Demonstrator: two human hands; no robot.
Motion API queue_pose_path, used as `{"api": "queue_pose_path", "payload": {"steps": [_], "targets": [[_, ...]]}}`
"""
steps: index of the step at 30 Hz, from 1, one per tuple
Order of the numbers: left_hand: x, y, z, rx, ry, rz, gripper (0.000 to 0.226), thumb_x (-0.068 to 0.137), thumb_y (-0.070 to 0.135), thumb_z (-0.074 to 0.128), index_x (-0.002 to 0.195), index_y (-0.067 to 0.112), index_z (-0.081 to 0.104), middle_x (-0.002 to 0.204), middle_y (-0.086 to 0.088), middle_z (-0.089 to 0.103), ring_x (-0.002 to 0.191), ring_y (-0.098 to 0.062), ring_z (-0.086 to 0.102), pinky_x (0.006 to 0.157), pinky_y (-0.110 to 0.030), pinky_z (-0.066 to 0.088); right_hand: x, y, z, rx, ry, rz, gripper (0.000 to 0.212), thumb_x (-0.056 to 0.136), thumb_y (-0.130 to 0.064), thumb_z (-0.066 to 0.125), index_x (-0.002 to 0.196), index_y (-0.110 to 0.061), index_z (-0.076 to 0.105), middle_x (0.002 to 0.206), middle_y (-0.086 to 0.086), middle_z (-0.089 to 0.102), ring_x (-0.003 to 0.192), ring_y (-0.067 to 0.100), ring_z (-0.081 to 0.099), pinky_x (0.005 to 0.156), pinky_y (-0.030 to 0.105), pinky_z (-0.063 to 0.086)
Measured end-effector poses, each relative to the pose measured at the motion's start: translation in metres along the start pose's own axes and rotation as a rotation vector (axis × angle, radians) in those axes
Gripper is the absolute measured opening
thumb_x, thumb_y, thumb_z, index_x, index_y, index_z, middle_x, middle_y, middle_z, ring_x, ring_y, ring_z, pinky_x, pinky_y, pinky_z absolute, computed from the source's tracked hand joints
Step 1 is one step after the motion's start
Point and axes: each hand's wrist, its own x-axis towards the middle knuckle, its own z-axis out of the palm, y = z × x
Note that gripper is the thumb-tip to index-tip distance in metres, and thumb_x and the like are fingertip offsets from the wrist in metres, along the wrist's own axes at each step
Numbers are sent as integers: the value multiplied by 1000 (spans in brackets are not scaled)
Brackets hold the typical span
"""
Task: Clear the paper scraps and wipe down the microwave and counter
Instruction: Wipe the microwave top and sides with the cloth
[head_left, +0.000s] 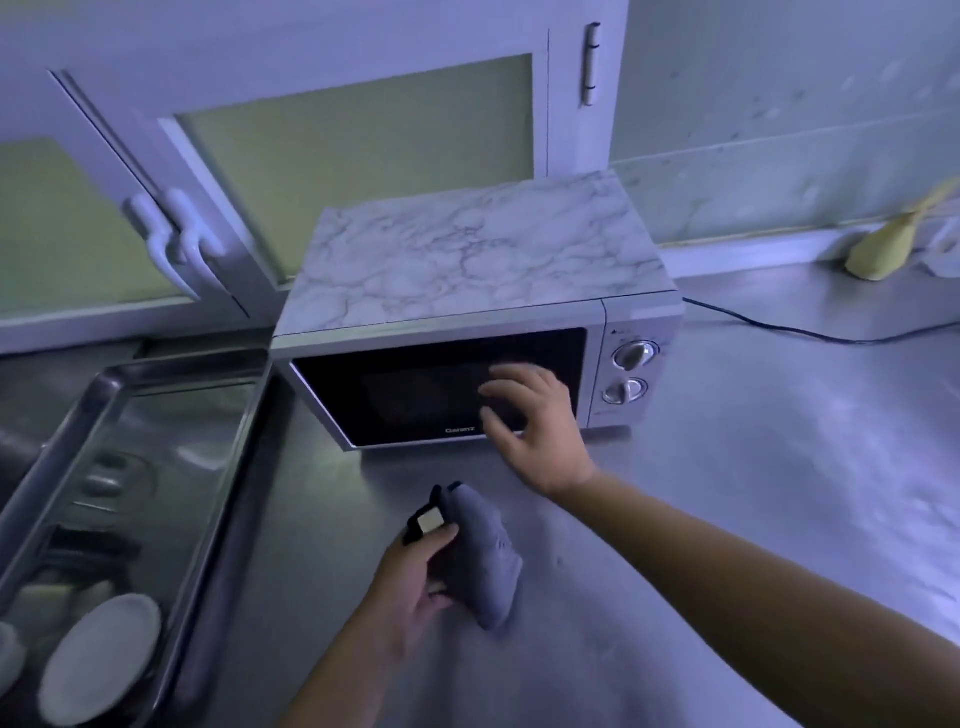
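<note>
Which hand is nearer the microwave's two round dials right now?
Right. The right hand is at the dark glass door, just left of the round silver dials; the left hand grips a grey cloth lower down.

A bunched grey cloth (487, 564), gripped by the left hand (415, 577), droops onto the steel counter (753, 519), a small pale square (430, 521) pinned under the thumb, and just beyond the grip stands the marble-topped Galanz microwave (467, 270), door shut.

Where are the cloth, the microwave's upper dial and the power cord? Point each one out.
cloth (485, 556): head view, on its grey bunched middle.
upper dial (635, 356): head view, on the knob's face.
power cord (841, 341): head view, on its dark mid-stretch.
</note>
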Motion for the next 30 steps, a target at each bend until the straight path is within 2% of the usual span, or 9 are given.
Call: {"api": "queue_pose_path", "payload": {"steps": [3, 5, 7, 9, 12, 15, 19, 26, 30], "targets": [[-6, 6, 16, 62, -50, -27, 37, 86, 33, 68, 122, 21, 66, 109, -4, 76, 83, -17, 74, 69, -33, 53, -65, 17, -21, 156, -423, 506, 74, 84, -39, 78, 148, -26, 45, 148, 0, 44, 139, 21, 38, 116, 45, 32], [-12, 3, 35, 87, -140, -77, 41, 79, 42, 68, 115, 23, 67, 110, -5, 76, 84, -18, 74, 70, -33, 52, -100, 30, -40, 539, -656, 793, 92, 79, -36, 84, 155, -24, 32, 149, -2, 45, 137, 14, 44, 113, 36, 39], [-17, -7, 56, 113, -201, -134, 41, 78, 50, 65, 111, 25, 68, 108, -3, 76, 81, -16, 72, 70, -32, 50, -127, 40, -58, 843, -722, 873, 74, 78, -24, 82, 144, -13, 49, 137, 5, 62, 128, 19, 58, 109, 37, 46], [-17, -18, 76, 131, -234, -187, 41, 83, 55, 61, 111, 26, 69, 106, -3, 76, 79, -15, 70, 70, -31, 48, -145, 47, -70, 929, -640, 954, 55, 77, -16, 79, 128, -3, 62, 125, 15, 69, 120, 30, 64, 106, 42, 49], [-13, -33, 105, 178, -262, -221, 37, 92, 53, 57, 115, 26, 67, 105, -7, 75, 80, -21, 71, 69, -34, 56, -161, 65, -90, 846, -449, 1038, 41, 81, -4, 77, 120, -2, 67, 116, 18, 73, 112, 34, 68, 101, 44, 52], [-10, -45, 127, 263, -254, -215, 34, 95, 48, 56, 114, 21, 66, 103, -10, 72, 87, -27, 68, 81, -43, 58, -171, 85, -118, 755, -363, 1063, 35, 85, 4, 69, 118, -6, 69, 111, 14, 75, 106, 30, 70, 91, 37, 56], [-3, -49, 142, 257, -204, -157, 29, 98, 31, 59, 119, 11, 62, 109, -12, 67, 92, -27, 66, 73, -39, 58, -186, 112, -157, 602, -330, 1070, 33, 85, 5, 69, 114, -12, 70, 107, 12, 76, 95, 22, 73, 77, 30, 58], [2, -42, 130, 165, -118, -97, 26, 97, 18, 59, 122, 11, 62, 112, -15, 67, 88, -28, 67, 77, -39, 54, -214, 145, -195, 185, -434, 1140, 41, 81, 1, 73, 111, -25, 65, 98, 6, 74, 85, 23, 71, 74, 32, 57], [8, -38, 114, 113, -39, -44, 19, 99, 14, 56, 116, 12, 63, 109, -13, 67, 88, -27, 67, 76, -39, 54, -221, 153, -197, -10, -545, 1143, 37, 72, -7, 73, 105, -15, 59, 98, 7, 68, 83, 17, 64, 70, 32, 56]]}}
